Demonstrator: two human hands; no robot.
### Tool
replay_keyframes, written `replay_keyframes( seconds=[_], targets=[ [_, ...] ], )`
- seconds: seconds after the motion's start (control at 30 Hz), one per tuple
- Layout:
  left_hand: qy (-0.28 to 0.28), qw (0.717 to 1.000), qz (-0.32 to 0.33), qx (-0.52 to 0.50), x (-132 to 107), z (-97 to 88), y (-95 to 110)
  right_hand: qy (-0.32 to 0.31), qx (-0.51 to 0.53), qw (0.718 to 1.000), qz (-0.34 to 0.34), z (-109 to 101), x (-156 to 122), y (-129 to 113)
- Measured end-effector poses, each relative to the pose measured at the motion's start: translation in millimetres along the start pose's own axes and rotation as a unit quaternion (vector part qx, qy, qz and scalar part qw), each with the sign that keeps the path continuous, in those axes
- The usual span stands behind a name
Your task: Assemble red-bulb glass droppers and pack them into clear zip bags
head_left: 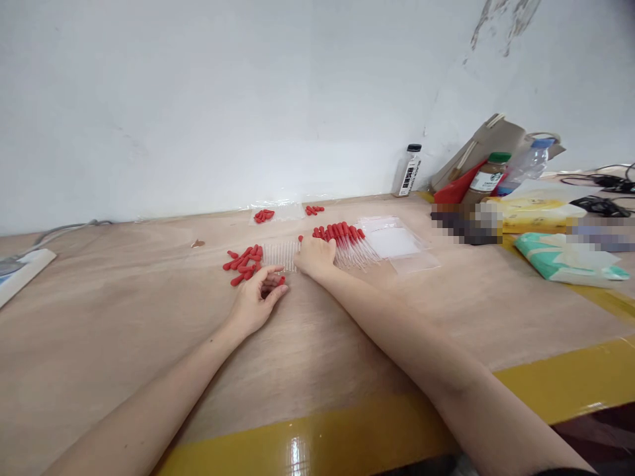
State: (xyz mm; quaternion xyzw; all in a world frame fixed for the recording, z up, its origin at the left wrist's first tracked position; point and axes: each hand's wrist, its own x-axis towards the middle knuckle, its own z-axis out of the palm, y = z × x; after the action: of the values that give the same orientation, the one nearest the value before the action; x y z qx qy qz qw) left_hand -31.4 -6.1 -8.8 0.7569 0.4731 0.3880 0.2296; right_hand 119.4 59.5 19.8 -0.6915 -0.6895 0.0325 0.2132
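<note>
Fingers of the left hand [254, 303] curl loosely around a red cap [282, 281]; the right hand [316, 256] hides its fingertips, its hold unclear. Clear tubes [278, 255] lie at its nine o'clock. Gentle, straight pressure would likely avoid bending them.

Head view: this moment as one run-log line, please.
left hand: holds red cap | right hand: at clear tubes, grip hidden | capped tubes: right of right hand | cap pile: left of clear tubes
</note>
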Motion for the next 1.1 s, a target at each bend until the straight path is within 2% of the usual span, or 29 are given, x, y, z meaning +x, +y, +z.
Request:
replay_keyframes(
  seconds=[0.1, 0.23, 0.33, 0.4, 0.5, 0.63, 0.73, 0.97, 1.1],
  targets=[
    [0.0, 1.0, -0.01, -0.011, -0.2, 0.4, 0.9, -0.037, -0.013, 0.999, 0.024, -1.7, 5.0, -7.6],
    [0.004, 0.999, 0.02, 0.034, -0.4, -0.6, 2.1, -0.059, -0.028, 0.998, -0.011, -4.5, 7.9, -12.6],
    [-0.001, 0.998, 0.033, 0.058, -1.5, -1.8, 3.5, -0.065, -0.022, 0.997, -0.044, -11.7, 4.6, -6.3],
    [-0.01, 0.999, 0.027, 0.046, -2.6, -1.6, 5.5, -0.061, -0.017, 0.995, -0.079, -20.4, -1.4, 7.2],
    [-0.029, 0.999, 0.023, 0.021, -4.5, 1.0, 11.1, -0.04, 0.001, 0.988, -0.149, -34.2, -18.7, 40.6],
    [-0.053, 0.998, 0.03, 0.014, -8.3, 8.7, 20.0, 0.026, 0.117, 0.949, -0.293, -41.3, -53.4, 87.0],
    [-0.07, 0.997, 0.025, 0.019, -12.9, 14.5, 26.0, 0.045, 0.134, 0.936, -0.324, -40.7, -74.8, 103.8],
    [-0.09, 0.995, 0.015, 0.027, -18.6, 16.5, 40.5, 0.046, 0.141, 0.919, -0.365, -40.1, -87.5, 99.2],
    [-0.091, 0.995, 0.017, 0.023, -18.4, 16.4, 41.8, 0.046, 0.127, 0.914, -0.381, -35.5, -89.4, 98.2]
  ],
)
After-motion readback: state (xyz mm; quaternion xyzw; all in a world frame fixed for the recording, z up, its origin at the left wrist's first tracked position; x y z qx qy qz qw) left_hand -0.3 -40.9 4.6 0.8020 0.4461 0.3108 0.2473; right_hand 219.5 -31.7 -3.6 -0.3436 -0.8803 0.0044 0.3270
